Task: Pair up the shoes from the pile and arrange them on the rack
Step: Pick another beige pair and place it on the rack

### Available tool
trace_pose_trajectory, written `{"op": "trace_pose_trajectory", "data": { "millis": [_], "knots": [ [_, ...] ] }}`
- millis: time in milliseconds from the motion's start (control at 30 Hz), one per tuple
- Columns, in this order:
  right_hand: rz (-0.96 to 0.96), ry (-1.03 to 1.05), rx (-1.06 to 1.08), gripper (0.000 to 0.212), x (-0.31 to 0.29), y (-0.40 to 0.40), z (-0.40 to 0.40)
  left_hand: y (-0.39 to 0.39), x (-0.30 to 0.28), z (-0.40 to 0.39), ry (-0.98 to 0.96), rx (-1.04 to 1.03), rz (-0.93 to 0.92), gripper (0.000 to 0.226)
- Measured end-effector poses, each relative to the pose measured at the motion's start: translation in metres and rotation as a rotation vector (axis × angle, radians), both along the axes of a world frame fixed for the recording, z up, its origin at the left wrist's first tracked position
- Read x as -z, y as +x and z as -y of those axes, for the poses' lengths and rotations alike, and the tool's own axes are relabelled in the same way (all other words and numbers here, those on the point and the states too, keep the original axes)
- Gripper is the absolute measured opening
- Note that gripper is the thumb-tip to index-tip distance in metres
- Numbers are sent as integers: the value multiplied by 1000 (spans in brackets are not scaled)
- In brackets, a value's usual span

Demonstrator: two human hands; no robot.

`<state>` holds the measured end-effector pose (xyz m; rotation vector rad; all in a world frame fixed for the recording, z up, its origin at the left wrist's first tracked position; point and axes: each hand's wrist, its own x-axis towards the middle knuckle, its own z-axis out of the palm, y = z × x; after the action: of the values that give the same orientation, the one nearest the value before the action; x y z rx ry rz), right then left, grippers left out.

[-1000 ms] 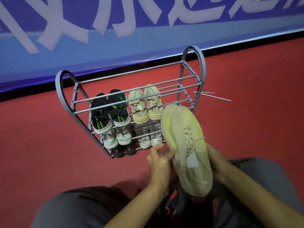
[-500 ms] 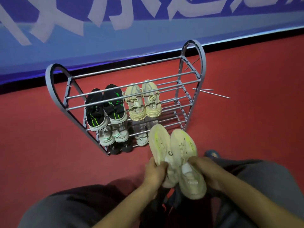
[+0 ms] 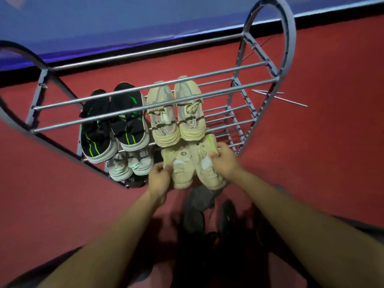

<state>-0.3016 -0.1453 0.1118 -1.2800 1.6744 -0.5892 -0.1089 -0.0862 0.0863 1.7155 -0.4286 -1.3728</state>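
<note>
Honestly, the cream pair (image 3: 193,163) is gripped side by side by the left hand (image 3: 159,177) and right hand (image 3: 225,161) at the rack (image 3: 268,82)'s front edge, so toes should probably be slid in level.

A red carpeted floor (image 3: 332,142) is filling most of the view. A blue banner wall (image 3: 145,19) is running along its far edge, above a black baseboard strip (image 3: 332,19). Thin loose metal rods (image 3: 278,97) are lying crossed on the carpet.
</note>
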Motion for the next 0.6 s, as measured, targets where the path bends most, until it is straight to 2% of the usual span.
{"op": "trace_pose_trajectory", "data": {
  "millis": [100,167,233,300,367,400,467,533,600],
  "knots": [
    [82,-68,-4,31,5,13,34,16,15,39,-35,12,-55,32],
    [-25,-18,-64,32,15,19,45,22,30,57,20,61,-36,36],
    [-302,33,-297,56,31,16,42,23,37,56,43,190,174,45],
    [-458,12,-504,96,47,13,32,23,44,44,-33,397,527,78],
    [-591,-64,-578,115,63,9,29,20,57,34,-133,523,837,100],
    [-641,-89,-550,117,66,9,30,20,64,31,-153,558,941,102],
    [-697,-151,-452,105,73,7,36,22,73,31,-194,588,1046,87],
    [-723,-247,-408,74,80,0,41,23,76,30,-256,570,1055,65],
    [-623,-310,-361,44,84,-5,47,25,72,31,-322,490,1041,50]
  ]
}}
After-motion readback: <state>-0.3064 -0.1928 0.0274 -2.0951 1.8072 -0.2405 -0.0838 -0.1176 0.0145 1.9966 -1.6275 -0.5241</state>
